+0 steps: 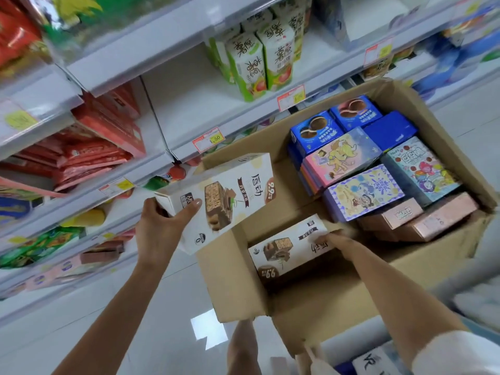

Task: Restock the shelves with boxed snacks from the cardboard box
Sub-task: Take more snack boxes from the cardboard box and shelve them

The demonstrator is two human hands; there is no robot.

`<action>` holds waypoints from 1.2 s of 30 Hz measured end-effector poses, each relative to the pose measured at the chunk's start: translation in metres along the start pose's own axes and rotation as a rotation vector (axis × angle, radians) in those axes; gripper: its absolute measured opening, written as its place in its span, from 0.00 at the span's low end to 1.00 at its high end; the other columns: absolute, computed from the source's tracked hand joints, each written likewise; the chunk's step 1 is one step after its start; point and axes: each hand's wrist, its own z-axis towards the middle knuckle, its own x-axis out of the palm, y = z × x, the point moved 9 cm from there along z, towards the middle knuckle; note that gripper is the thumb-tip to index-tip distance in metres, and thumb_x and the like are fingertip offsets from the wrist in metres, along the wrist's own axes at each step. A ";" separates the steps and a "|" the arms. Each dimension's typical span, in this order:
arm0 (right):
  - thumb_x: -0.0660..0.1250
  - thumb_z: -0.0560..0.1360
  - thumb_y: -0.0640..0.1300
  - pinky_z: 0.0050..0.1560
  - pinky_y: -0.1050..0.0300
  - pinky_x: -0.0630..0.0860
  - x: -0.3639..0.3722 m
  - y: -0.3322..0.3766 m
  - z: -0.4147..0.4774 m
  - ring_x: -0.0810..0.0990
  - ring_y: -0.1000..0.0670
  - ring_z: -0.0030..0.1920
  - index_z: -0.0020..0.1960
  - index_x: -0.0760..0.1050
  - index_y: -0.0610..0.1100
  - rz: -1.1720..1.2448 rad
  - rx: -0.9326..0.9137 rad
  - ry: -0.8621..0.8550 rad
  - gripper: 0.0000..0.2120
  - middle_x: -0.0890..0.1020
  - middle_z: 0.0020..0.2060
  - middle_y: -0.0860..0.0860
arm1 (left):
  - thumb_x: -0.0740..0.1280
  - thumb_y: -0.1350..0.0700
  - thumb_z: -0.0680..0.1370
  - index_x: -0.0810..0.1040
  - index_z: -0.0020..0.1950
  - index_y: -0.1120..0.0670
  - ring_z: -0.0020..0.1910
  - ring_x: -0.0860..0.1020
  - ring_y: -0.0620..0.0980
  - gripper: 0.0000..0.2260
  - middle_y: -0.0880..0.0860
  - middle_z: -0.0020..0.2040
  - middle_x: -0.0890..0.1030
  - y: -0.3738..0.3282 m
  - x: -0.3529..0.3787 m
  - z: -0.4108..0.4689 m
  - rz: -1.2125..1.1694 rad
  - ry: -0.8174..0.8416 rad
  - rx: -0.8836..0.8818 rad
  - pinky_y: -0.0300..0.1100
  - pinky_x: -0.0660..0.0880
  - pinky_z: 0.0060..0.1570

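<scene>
Two identical cartons in play. The left hand (159, 228) grips a white snack box (216, 201) at one end, thumb across the printed face and fingers behind, holding it tilted in the air over the near-left corner of the cardboard box (235, 269), in front of the shelves (189, 109). It's glossy white card, a flat rectangle, with a chocolate wafer-bar picture, dark lettering and a round brown 9.9 badge. The right hand (338, 239) holds the end of a second white box (286, 247), same print, lying inside the corrugated brown carton; the fingers are blurred, so the exact grip is unclear. Also in the carton, packed touching: two blue pie boxes (315, 131) with faces showing, one plain blue box (389, 129), one pink cartoon box (341, 158) on a stack, one purple-yellow box (362, 193), one teal box (422, 169), and two shiny pink boxes (403, 215) at the near edge. The shelves are white metal; the middle shelf has at least four tall green-white cartons (259, 55) standing upright, with bare shelf to their left. Flat red boxes (108, 125) are stacked further left. Four price tags (208, 139) are readable along the shelf lips.
</scene>
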 end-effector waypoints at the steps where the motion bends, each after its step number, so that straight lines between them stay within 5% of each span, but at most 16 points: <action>1: 0.76 0.64 0.34 0.45 0.56 0.76 0.003 -0.002 0.004 0.81 0.45 0.45 0.55 0.77 0.37 0.009 0.007 0.026 0.21 0.82 0.50 0.40 | 0.68 0.30 0.52 0.72 0.51 0.54 0.44 0.81 0.55 0.37 0.51 0.45 0.82 -0.001 0.002 0.000 -0.001 0.011 0.003 0.57 0.78 0.47; 6: 0.77 0.64 0.41 0.67 0.51 0.64 0.002 -0.001 0.000 0.73 0.46 0.58 0.58 0.75 0.39 0.030 0.063 0.084 0.24 0.78 0.56 0.46 | 0.69 0.32 0.54 0.73 0.52 0.55 0.44 0.81 0.53 0.36 0.51 0.45 0.81 -0.008 0.008 -0.001 0.008 0.017 0.042 0.54 0.78 0.48; 10: 0.74 0.68 0.44 0.67 0.45 0.63 0.007 0.011 -0.030 0.72 0.45 0.60 0.51 0.78 0.45 0.168 0.074 0.153 0.12 0.80 0.51 0.47 | 0.70 0.35 0.55 0.72 0.50 0.56 0.44 0.80 0.54 0.33 0.50 0.42 0.80 -0.010 0.015 0.000 -0.037 0.020 0.027 0.55 0.78 0.48; 12: 0.75 0.65 0.42 0.62 0.44 0.68 0.013 0.014 -0.037 0.74 0.44 0.60 0.54 0.78 0.43 0.314 0.028 0.165 0.19 0.81 0.51 0.46 | 0.71 0.37 0.59 0.73 0.49 0.59 0.42 0.79 0.55 0.31 0.49 0.38 0.78 -0.009 0.018 -0.002 -0.061 0.016 0.006 0.53 0.77 0.48; 15: 0.77 0.62 0.37 0.46 0.49 0.75 0.016 0.013 -0.041 0.77 0.43 0.52 0.63 0.68 0.42 0.596 0.002 -0.036 0.32 0.80 0.48 0.44 | 0.73 0.39 0.64 0.74 0.46 0.60 0.42 0.78 0.57 0.26 0.51 0.36 0.78 -0.007 0.025 -0.004 -0.116 0.032 -0.022 0.52 0.76 0.46; 19: 0.79 0.62 0.39 0.62 0.45 0.72 0.027 0.015 -0.043 0.74 0.44 0.58 0.66 0.64 0.44 0.749 0.006 -0.220 0.38 0.76 0.56 0.43 | 0.73 0.48 0.71 0.74 0.42 0.57 0.39 0.79 0.53 0.14 0.51 0.36 0.79 0.001 0.034 -0.004 -0.192 0.098 -0.057 0.42 0.73 0.39; 23: 0.76 0.65 0.38 0.66 0.45 0.67 0.042 0.021 -0.043 0.74 0.45 0.61 0.63 0.70 0.41 0.768 -0.037 -0.193 0.29 0.78 0.56 0.43 | 0.71 0.54 0.73 0.71 0.40 0.57 0.22 0.72 0.38 0.11 0.48 0.28 0.71 -0.002 0.031 -0.010 -0.241 0.126 -0.039 0.30 0.68 0.24; 27: 0.72 0.70 0.40 0.50 0.52 0.70 0.067 0.009 -0.041 0.72 0.45 0.52 0.65 0.67 0.38 0.733 0.053 -0.141 0.26 0.76 0.52 0.44 | 0.74 0.41 0.64 0.76 0.51 0.61 0.37 0.81 0.50 0.27 0.53 0.37 0.81 0.003 0.026 -0.009 -0.280 0.178 -0.013 0.38 0.72 0.33; 29: 0.76 0.66 0.43 0.56 0.50 0.71 0.079 0.007 -0.040 0.73 0.44 0.56 0.71 0.61 0.42 0.685 0.086 -0.151 0.38 0.75 0.58 0.43 | 0.73 0.40 0.62 0.78 0.51 0.59 0.41 0.82 0.52 0.28 0.53 0.41 0.83 0.005 0.020 -0.009 -0.281 0.184 -0.001 0.41 0.74 0.37; 31: 0.77 0.65 0.45 0.62 0.42 0.69 0.089 0.012 -0.037 0.71 0.41 0.63 0.74 0.53 0.45 0.692 0.102 -0.143 0.47 0.71 0.64 0.43 | 0.73 0.48 0.69 0.78 0.53 0.58 0.43 0.82 0.51 0.19 0.53 0.43 0.83 0.006 0.015 -0.009 -0.296 0.192 0.007 0.42 0.75 0.38; 36: 0.75 0.68 0.52 0.63 0.37 0.68 0.111 0.033 -0.027 0.67 0.38 0.67 0.75 0.48 0.46 0.690 0.120 -0.104 0.48 0.66 0.70 0.42 | 0.71 0.53 0.72 0.75 0.59 0.59 0.45 0.81 0.49 0.18 0.53 0.47 0.82 0.021 -0.002 -0.005 -0.365 0.124 -0.027 0.42 0.76 0.40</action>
